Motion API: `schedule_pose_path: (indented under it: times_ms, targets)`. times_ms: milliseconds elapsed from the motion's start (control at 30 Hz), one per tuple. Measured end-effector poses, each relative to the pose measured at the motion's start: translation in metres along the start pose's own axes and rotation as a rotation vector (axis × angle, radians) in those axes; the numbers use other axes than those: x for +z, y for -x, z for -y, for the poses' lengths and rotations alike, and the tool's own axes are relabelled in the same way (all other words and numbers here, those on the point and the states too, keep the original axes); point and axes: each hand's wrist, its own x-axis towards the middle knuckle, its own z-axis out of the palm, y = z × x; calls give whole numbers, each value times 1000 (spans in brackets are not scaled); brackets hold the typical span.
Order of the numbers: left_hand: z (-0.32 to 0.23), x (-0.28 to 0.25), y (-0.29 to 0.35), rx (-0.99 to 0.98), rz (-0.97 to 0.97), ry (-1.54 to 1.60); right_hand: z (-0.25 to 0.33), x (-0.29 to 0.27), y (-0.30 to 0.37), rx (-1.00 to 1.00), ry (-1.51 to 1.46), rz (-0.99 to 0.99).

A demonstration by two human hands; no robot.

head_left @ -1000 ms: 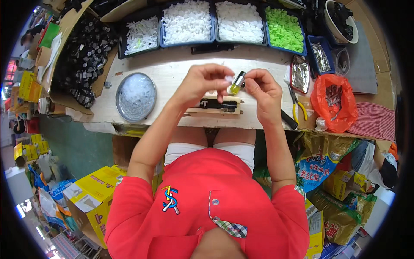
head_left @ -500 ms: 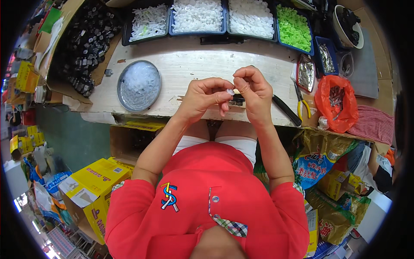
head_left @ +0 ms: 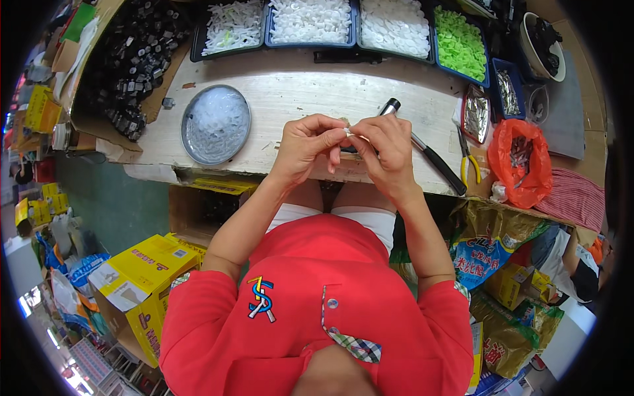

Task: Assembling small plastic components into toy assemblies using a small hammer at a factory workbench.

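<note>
My left hand point(head_left: 305, 146) and my right hand point(head_left: 388, 150) meet above the front edge of the white workbench point(head_left: 277, 82). Between the fingertips of both is a small white plastic piece point(head_left: 348, 132), partly covered by the fingers. Its exact shape is too small to tell. Thumb and forefinger are pinched on each hand. Beneath my hands something dark on the bench is mostly hidden. Just right of my right hand lies a hammer point(head_left: 441, 167) with a black handle, its metal head point(head_left: 391, 106) showing beyond my fingers.
A round metal dish point(head_left: 187, 132) of clear plastic bits sits left. Trays of white parts point(head_left: 310, 21) and a tray of green parts point(head_left: 460, 41) line the back. Yellow-handled pliers point(head_left: 471, 165) and a red plastic bag point(head_left: 545, 168) lie right. Black parts point(head_left: 142, 66) fill a box far left.
My right hand has moved lower and leftward, and its fingers now meet the left hand's at the white piece. The hammer's head has come into sight behind it.
</note>
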Motion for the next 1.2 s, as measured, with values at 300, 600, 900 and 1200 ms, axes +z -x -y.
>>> schedule_pose_path:
  times_ms: [300,600,900,1200]
  targets:
    - [-19,-21,-1,590,68,-1178,-14,6,14,-60,189,181]
    - [-5,-24,-8,474,176,-1408,-20,9,15,-64,176,348]
    - [-33,16,-21,239,367,-1839,-34,-25,15,56,155,247]
    - [-34,99,-121,601,536,-1795,-103,-110,40,389,271,2]
